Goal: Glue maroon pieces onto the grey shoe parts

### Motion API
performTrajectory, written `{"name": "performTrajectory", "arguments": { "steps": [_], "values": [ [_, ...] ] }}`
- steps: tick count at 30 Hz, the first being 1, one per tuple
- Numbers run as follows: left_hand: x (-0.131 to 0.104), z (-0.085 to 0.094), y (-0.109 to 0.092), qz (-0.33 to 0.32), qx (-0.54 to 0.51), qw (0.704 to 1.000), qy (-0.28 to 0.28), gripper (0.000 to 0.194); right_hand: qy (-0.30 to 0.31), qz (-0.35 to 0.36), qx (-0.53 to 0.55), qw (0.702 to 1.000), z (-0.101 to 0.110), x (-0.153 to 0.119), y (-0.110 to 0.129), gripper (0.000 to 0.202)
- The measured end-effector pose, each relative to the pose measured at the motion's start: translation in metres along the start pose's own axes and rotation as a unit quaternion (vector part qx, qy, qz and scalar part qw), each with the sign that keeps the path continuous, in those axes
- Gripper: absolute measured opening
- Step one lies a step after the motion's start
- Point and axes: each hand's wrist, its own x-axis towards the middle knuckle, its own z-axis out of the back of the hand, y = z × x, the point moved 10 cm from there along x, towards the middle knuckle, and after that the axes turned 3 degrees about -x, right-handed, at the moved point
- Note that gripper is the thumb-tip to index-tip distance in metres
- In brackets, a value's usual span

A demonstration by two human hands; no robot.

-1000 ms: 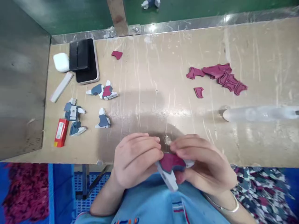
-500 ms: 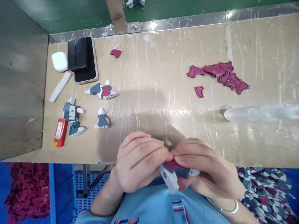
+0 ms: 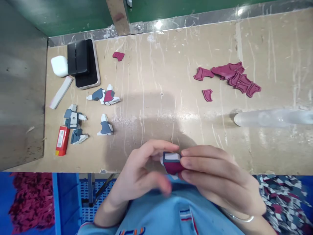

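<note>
The tan desk [image 3: 151, 78] has a scuffed top streaked with pale lines. On its left lie a white rounded case [image 3: 59, 66], a dark flat device [image 3: 93, 70], a white strip [image 3: 61, 92], a red packet [image 3: 62, 141] and several grey-and-white pieces [image 3: 106, 128]. Farther right are overlapping maroon pieces [image 3: 226, 70] and a translucent tube [image 3: 264, 118].

From the middle of the desk [image 3: 146, 107]: at 10 o'clock a phone [image 3: 90, 79], partly under a case [image 3: 77, 58]; around 9, assemblies [image 3: 105, 128]; at 8, just beside two, a box [image 3: 62, 139]; at 2, heaped flat pieces [image 3: 225, 70]; at 3, a tube [image 3: 261, 118]; at 6, an assembled piece [image 3: 171, 165] in the right grip [image 3: 221, 178].
</note>
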Motion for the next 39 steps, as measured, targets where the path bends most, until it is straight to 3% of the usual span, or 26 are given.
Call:
{"name": "performTrajectory", "arguments": {
  "steps": [3,7,11,16,18,21,25,30,33,35,36,37,38,39],
  "values": [
    [0.001,0.001,0.002,0.004,0.0,0.999,-0.032,0.02,-0.067,0.01,0.051,0.996,-0.003,-0.002,-0.005,0.034],
    [0.002,0.008,-0.002,-0.022,0.078,0.994,-0.071,0.024,-0.092,-0.127,0.167,0.973,-0.018,-0.009,-0.034,0.053],
    [0.005,0.01,-0.004,-0.036,0.155,0.985,-0.073,0.024,-0.101,-0.193,0.188,0.958,-0.022,-0.011,-0.047,0.031],
    [0.001,0.009,-0.005,-0.106,0.167,0.976,-0.095,0.016,-0.145,-0.147,0.194,0.959,-0.02,-0.003,-0.045,0.012],
    [0.001,0.013,0.002,-0.102,0.13,0.981,-0.097,0.016,-0.14,-0.12,0.179,0.966,-0.018,0.002,-0.043,0.012],
    [0.009,0.009,0.014,-0.029,0.076,0.996,-0.023,0.02,-0.1,-0.087,0.137,0.982,-0.014,0.011,-0.037,0.025],
    [0.017,0.003,0.005,0.043,0.118,0.99,0.071,0.026,-0.065,-0.072,0.12,0.988,-0.013,0.015,-0.03,0.01],
    [0.023,-0.013,-0.024,-0.026,0.239,0.965,0.104,0.018,-0.163,-0.061,0.148,0.974,-0.006,0.008,-0.03,0.005],
    [0.035,-0.018,-0.041,-0.054,0.306,0.937,0.157,0.033,-0.178,-0.065,0.113,0.975,-0.002,0.003,-0.032,0.004],
    [0.055,-0.002,-0.054,-0.031,0.361,0.908,0.208,0.05,-0.169,-0.073,0.069,0.98,0.007,-0.004,-0.035,0.005],
    [0.072,0.015,-0.069,-0.041,0.391,0.896,0.206,0.05,-0.168,-0.081,0.04,0.982,0.014,-0.011,-0.038,0.006],
    [0.097,0.044,-0.091,-0.058,0.438,0.885,0.148,0.035,-0.166,-0.088,0.01,0.982,0.023,-0.019,-0.041,0.006],
    [0.126,0.084,-0.114,-0.052,0.507,0.859,0.046,0.029,-0.168,-0.1,-0.024,0.98,0.034,-0.03,-0.045,0.005],
    [0.152,0.116,-0.141,-0.072,0.533,0.842,-0.037,0.032,-0.181,-0.124,-0.064,0.974,0.046,-0.044,-0.051,0.003]
  ]
}}
